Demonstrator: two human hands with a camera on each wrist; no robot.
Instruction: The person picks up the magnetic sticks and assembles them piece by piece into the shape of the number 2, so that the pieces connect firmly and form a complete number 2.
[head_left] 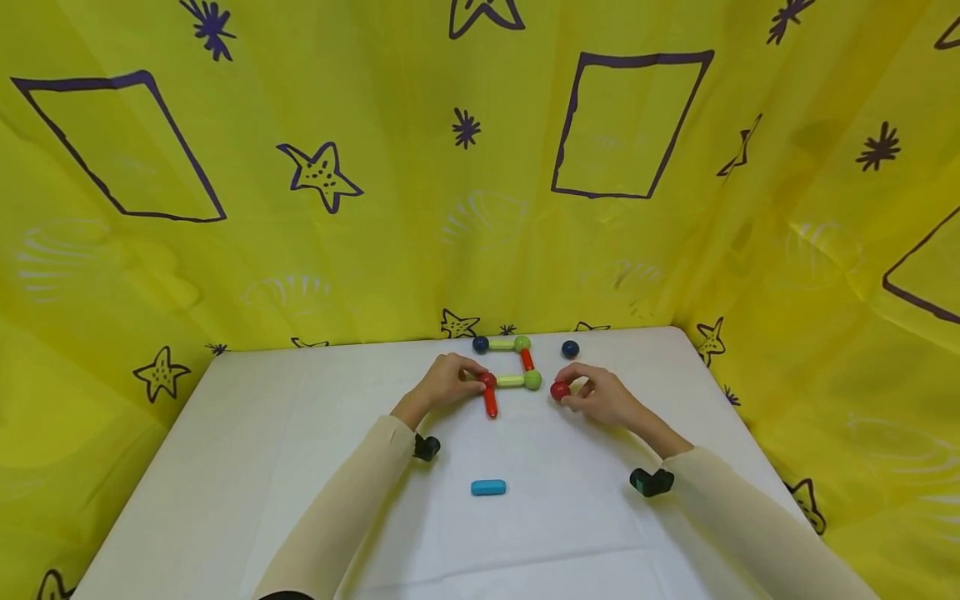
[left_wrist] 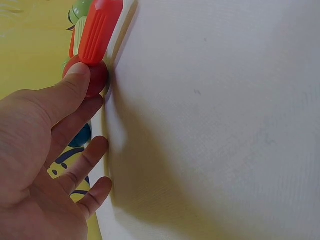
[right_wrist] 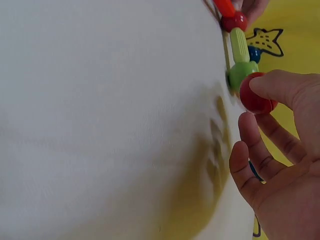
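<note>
A chain of balls and rods lies towards the back of the table. It runs from a dark blue ball (head_left: 481,344) along a pale green rod to a green ball (head_left: 522,342), down a red rod to another green ball (head_left: 532,380), then along a second pale green rod to a red ball (head_left: 488,380). From that ball a red rod (left_wrist: 101,32) points towards me. My left hand (head_left: 447,381) pinches this red ball between thumb and finger. To the right of the chain, my right hand (head_left: 602,397) pinches a separate red ball (right_wrist: 257,93), apart from the chain in the head view.
A loose dark blue ball (head_left: 570,349) sits behind my right hand. Nearer to me, a blue rod (head_left: 488,487) lies on the white table (head_left: 555,533). Yellow patterned cloth (head_left: 405,250) hangs along the back and sides.
</note>
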